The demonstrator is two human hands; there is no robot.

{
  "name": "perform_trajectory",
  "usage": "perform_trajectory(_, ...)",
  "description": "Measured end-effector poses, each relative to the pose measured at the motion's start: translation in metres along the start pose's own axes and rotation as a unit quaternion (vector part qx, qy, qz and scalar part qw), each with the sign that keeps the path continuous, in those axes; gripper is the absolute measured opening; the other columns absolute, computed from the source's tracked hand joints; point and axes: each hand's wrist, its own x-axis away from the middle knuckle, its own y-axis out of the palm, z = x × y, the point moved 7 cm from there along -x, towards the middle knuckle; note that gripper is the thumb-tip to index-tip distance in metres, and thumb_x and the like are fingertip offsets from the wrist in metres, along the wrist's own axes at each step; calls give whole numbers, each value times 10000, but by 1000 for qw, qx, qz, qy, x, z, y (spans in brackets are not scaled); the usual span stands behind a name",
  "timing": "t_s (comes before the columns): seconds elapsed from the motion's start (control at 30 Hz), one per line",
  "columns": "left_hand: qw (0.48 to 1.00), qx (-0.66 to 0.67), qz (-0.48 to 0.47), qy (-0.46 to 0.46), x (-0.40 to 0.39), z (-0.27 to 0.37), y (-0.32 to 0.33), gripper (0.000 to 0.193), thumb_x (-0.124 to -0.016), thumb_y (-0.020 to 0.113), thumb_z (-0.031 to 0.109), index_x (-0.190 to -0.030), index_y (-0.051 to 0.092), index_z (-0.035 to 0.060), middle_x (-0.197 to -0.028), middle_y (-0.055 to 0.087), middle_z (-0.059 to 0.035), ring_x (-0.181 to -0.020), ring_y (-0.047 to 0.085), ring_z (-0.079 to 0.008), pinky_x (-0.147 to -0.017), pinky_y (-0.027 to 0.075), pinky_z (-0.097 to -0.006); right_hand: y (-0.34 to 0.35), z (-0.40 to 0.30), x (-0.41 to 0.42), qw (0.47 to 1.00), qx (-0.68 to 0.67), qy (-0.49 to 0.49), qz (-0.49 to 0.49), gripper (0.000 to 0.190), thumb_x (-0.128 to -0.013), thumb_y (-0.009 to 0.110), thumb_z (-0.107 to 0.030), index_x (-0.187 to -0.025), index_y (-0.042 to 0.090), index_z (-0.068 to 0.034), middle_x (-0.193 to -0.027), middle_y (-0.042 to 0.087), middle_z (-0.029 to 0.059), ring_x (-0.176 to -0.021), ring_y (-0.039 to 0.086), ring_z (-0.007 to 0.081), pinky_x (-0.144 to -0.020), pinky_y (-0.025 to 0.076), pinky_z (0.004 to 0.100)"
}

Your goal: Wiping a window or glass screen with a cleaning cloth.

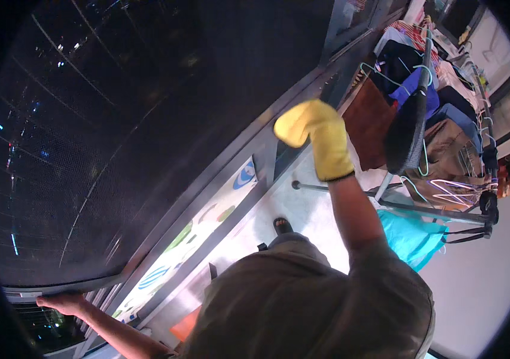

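Observation:
A yellow cloth mitt (326,134) with a dark cuff covers my right hand (315,123). It is bent at the wrist and slightly blurred, in front of the lower rail of a large dark mesh window screen (156,116). The mitt hides my fingers; I cannot tell whether it touches the rail. At the lower left, my bare left hand (62,303) grips the grey edge frame (98,282) of the screen, with part of its fingers hidden. Small lights show through the mesh.
A metal clothes rack (425,67) with hanging garments and several hangers stands at the right. A turquoise bag (412,235) hangs below its bar. Under the window runs a patterned panel (187,238). My sandalled foot (283,225) is on the pale floor (299,202), and an orange object (185,325) lies lower left.

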Motion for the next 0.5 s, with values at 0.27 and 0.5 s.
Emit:
perform_trajectory(0.27, 994, 77, -16, -79, 11, 17, 5, 601, -1017, 202, 545, -1388, 386, 109, -1351, 489, -229, -1127, 573, -380, -956, 518, -532, -34, 23, -106, 870, 489, -61, 1, 376, -624, 855, -280, -829, 624, -64, -835, 668, 186, -871, 640, 410, -748, 512, 466)
perform_trajectory(0.5, 980, 178, -3, -84, 3, 3, 8, 601, -1019, 236, 562, -1362, 407, 99, -1337, 497, -199, -1103, 571, -351, -908, 521, -519, -49, 43, -128, 871, 465, -157, 17, 336, -549, 850, -205, -775, 630, -91, -796, 674, 144, -837, 661, 371, -738, 521, 444)
